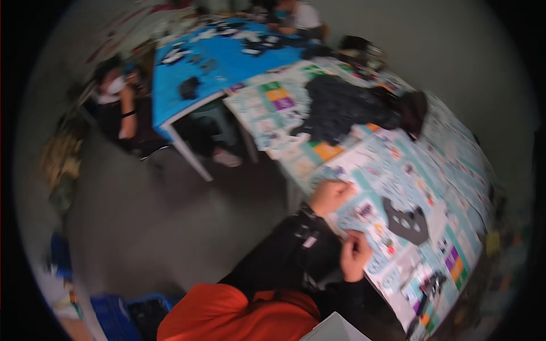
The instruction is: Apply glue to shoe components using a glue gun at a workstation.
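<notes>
My left hand [331, 196] is at the near edge of the paper-covered table [392, 278], its fingers curled in. Closer to my body, my right hand [355, 256] is at the same edge, thumb and fingers drawn together. Blur hides what, if anything, either hand holds. To the right of both hands, a flat dark grey cut-out piece [418, 233] with several holes lies on the printed sheets, touched by neither hand. A heap of black pieces [335, 108] is spread farther back on the table.
A black tool [430, 290], too blurred to name, lies at the table's near right. Beyond stands a blue-topped table [176, 85] with scattered black and white pieces. One person [128, 108] sits to its left, another [304, 17] behind it. Blue bins [111, 318] stand at lower left.
</notes>
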Demonstrator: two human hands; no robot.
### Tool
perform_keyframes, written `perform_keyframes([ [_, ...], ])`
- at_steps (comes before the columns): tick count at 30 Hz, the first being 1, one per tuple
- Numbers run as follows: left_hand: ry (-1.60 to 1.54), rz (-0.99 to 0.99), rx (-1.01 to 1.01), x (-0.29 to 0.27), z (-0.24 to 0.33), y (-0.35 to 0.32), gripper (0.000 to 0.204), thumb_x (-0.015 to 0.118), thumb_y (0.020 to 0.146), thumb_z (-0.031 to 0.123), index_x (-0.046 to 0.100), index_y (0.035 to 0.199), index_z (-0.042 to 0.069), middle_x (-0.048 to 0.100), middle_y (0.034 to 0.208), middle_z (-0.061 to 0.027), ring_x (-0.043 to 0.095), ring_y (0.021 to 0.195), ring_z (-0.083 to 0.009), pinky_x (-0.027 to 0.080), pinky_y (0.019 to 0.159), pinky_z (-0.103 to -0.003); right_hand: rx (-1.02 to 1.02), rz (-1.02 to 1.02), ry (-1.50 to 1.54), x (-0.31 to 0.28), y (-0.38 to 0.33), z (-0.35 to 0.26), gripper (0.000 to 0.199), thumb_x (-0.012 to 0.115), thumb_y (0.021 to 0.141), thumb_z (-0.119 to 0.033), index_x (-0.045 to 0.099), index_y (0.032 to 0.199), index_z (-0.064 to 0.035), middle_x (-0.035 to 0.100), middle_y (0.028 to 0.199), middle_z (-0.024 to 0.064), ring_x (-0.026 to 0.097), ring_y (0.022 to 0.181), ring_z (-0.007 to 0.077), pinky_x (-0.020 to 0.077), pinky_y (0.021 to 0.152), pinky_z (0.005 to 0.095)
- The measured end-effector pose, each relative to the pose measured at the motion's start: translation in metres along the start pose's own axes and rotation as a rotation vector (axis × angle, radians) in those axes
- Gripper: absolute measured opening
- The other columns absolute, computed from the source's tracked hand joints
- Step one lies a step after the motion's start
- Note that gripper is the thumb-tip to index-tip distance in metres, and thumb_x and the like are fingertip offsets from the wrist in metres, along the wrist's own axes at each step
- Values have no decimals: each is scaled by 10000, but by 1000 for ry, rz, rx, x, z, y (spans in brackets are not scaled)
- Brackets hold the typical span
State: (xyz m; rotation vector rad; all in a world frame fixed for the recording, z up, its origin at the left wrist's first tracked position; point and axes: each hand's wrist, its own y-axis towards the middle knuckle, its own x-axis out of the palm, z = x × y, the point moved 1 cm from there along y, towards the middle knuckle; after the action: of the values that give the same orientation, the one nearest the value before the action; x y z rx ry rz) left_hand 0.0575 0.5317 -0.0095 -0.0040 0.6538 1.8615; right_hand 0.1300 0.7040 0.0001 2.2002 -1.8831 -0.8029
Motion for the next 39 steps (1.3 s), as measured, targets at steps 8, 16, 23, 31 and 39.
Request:
perform_keyframes([
  [8,85,50,129,10,24,2,260,560,848,170,616,646,17,607,626,-120,601,580,-285,450,537,-368,-27,21,22,-14,-1,1,123,476,849,-11,578,884,48,535,650,67,412,490,93,304,452,238],
  [16,176,49,154,14,20,7,302,559,855,188,587,612,10,582,610,-138,577,566,-307,425,517,-388,-53,14,-19,-15,6,-1,114,481,847,-20,575,882,36,504,628,39,392,493,81,294,455,236],
  [23,158,59,166,17,16,7,316,560,857,187,572,601,3,578,604,-141,576,558,-309,422,511,-393,-3,-6,-25,-17,5,1,115,479,847,-22,575,879,34,498,627,40,390,497,88,299,461,237],
  [31,178,57,162,17,18,6,345,562,856,191,537,575,-8,580,609,-148,575,560,-317,420,506,-398,-23,16,-13,-15,3,3,119,479,844,-22,577,882,34,514,649,45,401,504,93,307,464,237],
  [39,173,55,161,17,18,7,368,559,860,197,521,557,-9,574,598,-151,570,547,-319,412,495,-400,19,-34,-29,-19,2,4,119,460,867,-9,567,889,39,547,704,50,427,559,91,327,501,223],
])
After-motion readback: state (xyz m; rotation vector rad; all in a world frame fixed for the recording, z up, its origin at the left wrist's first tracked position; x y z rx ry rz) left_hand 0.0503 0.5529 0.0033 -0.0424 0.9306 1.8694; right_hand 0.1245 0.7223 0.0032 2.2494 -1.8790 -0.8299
